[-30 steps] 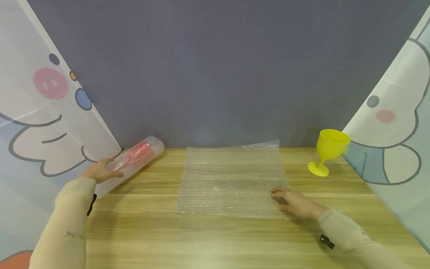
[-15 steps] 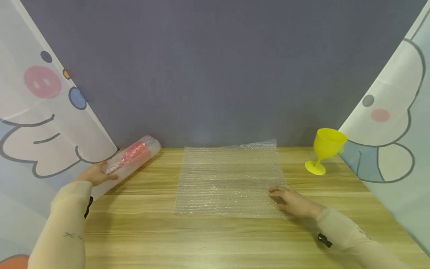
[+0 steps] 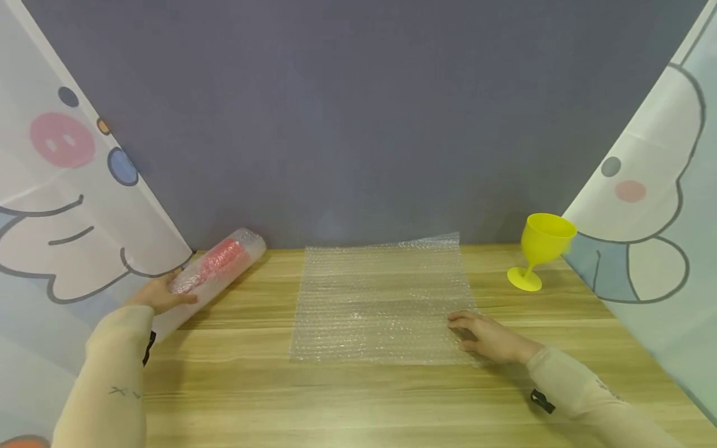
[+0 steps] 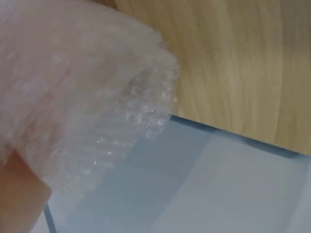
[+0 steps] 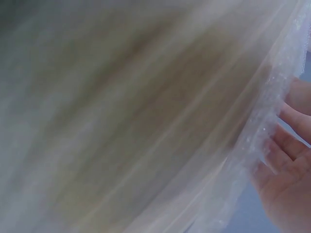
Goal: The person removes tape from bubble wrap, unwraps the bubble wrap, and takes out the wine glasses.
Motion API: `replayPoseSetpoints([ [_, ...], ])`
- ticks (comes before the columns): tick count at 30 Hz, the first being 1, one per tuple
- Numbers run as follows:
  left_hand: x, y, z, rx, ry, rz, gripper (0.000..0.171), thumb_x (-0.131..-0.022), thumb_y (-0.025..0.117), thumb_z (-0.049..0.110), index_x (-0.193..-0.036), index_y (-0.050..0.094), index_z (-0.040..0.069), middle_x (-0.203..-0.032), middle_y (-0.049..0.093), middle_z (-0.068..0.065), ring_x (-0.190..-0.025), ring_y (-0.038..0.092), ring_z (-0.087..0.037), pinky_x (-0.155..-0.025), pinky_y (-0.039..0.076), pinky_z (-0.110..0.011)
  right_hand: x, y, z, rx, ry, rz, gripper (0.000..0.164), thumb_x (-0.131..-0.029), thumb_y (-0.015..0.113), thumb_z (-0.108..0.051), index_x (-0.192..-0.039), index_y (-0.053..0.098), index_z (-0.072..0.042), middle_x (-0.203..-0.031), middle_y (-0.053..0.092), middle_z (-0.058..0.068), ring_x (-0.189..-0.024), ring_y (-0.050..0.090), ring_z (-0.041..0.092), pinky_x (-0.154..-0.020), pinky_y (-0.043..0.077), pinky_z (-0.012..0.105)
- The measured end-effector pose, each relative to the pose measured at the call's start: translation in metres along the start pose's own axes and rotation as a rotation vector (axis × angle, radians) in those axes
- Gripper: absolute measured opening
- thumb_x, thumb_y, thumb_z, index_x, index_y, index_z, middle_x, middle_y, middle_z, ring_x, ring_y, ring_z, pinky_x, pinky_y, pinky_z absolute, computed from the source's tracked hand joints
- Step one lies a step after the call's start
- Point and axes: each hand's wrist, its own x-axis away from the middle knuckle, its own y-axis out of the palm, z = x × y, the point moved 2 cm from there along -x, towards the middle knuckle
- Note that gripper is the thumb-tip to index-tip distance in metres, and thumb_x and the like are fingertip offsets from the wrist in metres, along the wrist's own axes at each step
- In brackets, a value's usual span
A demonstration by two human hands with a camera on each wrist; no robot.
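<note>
At the left of the table, in the head view, a rolled bubble-wrap bundle (image 3: 238, 252) lies slanted, something red showing through its layers. My left hand (image 3: 159, 295) grips its near end, thumb along the front side. The left wrist view shows the loose, ragged end of the wrap (image 4: 141, 102) close up. A flat sheet of clear bubble wrap (image 3: 375, 305) is spread over the middle of the table. My right hand (image 3: 493, 336) rests at its right edge, fingers loosely bent and thumb apart. In the right wrist view, the fingertips (image 5: 272, 155) touch the sheet's edge.
A yellow goblet (image 3: 546, 239) stands upright at the back right of the wooden table (image 3: 336, 404). A dark grey panel (image 3: 358, 124) rises behind the table. Printed cartoon cloths (image 3: 644, 249) flank both sides.
The head view has shifted slightly, so the scene sits a little further left. Both hands keep their places on the bundle and at the sheet's edge.
</note>
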Motion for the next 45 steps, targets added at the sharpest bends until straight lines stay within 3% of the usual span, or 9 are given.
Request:
replayPoseSetpoints([
  [6, 0.004, 0.007, -0.004, 0.024, 0.001, -0.006, 0.106, -0.079, 0.057, 0.058, -0.143, -0.001, -0.003, -0.133, 0.016, -0.047, -0.115, 0.023, -0.066, -0.088, 0.027, -0.074, 0.002, 0.000, -0.002, -0.003, -0.023, 0.011, 0.042, -0.082, 0.064, -0.011, -0.119, 0.055, 0.006, -0.131, 0.047, 0.022, -0.117, 0.046, 0.042, -0.096, 0.040, 0.053],
  [16, 0.011, 0.010, -0.006, 0.042, -0.056, -0.034, 0.110, -0.078, 0.055, 0.062, -0.141, 0.001, -0.009, -0.132, 0.016, -0.048, -0.114, 0.024, -0.066, -0.087, 0.031, -0.072, 0.004, 0.004, -0.002, -0.010, -0.040, 0.020, 0.042, -0.082, 0.064, -0.011, -0.119, 0.055, 0.006, -0.130, 0.048, 0.022, -0.117, 0.046, 0.041, -0.096, 0.040, 0.053],
  [22, 0.011, 0.009, 0.004, 0.022, -0.052, -0.070, 0.109, -0.080, 0.051, 0.063, -0.137, 0.006, -0.018, -0.132, 0.018, -0.048, -0.115, 0.026, -0.065, -0.088, 0.033, -0.070, 0.004, 0.003, -0.002, 0.014, -0.062, 0.046, 0.041, -0.082, 0.064, -0.010, -0.118, 0.055, 0.007, -0.128, 0.048, 0.023, -0.115, 0.048, 0.042, -0.094, 0.042, 0.053],
  [30, 0.018, 0.005, 0.025, 0.090, -0.020, -0.152, 0.104, -0.083, 0.053, 0.054, -0.136, 0.003, -0.020, -0.132, 0.014, -0.049, -0.118, 0.022, -0.064, -0.093, 0.027, -0.071, 0.003, 0.002, -0.001, 0.009, -0.037, 0.030, 0.042, -0.083, 0.063, -0.010, -0.120, 0.054, 0.006, -0.131, 0.046, 0.023, -0.118, 0.045, 0.042, -0.096, 0.039, 0.054],
  [33, 0.021, 0.006, 0.030, 0.104, -0.036, -0.180, 0.104, -0.083, 0.052, 0.054, -0.137, 0.000, -0.019, -0.133, 0.014, -0.048, -0.118, 0.022, -0.064, -0.093, 0.027, -0.071, 0.003, 0.001, -0.001, 0.011, -0.038, 0.028, 0.041, -0.083, 0.063, -0.010, -0.120, 0.054, 0.006, -0.131, 0.046, 0.023, -0.118, 0.045, 0.042, -0.096, 0.039, 0.054],
  [41, 0.024, 0.014, 0.033, 0.231, -0.053, -0.142, 0.102, -0.085, 0.053, 0.052, -0.137, 0.000, -0.018, -0.133, 0.018, -0.046, -0.117, 0.031, -0.058, -0.093, 0.032, -0.066, 0.002, -0.003, -0.004, 0.022, -0.054, 0.024, 0.040, -0.083, 0.063, -0.010, -0.119, 0.054, 0.007, -0.130, 0.047, 0.024, -0.117, 0.046, 0.043, -0.095, 0.041, 0.054],
  [45, 0.027, 0.016, 0.037, 0.245, -0.072, -0.128, 0.104, -0.084, 0.053, 0.054, -0.138, -0.003, -0.017, -0.134, 0.016, -0.046, -0.118, 0.027, -0.060, -0.094, 0.030, -0.068, 0.001, -0.002, -0.004, 0.027, -0.045, 0.011, 0.041, -0.083, 0.063, -0.010, -0.120, 0.054, 0.007, -0.130, 0.047, 0.024, -0.117, 0.046, 0.043, -0.095, 0.041, 0.053],
])
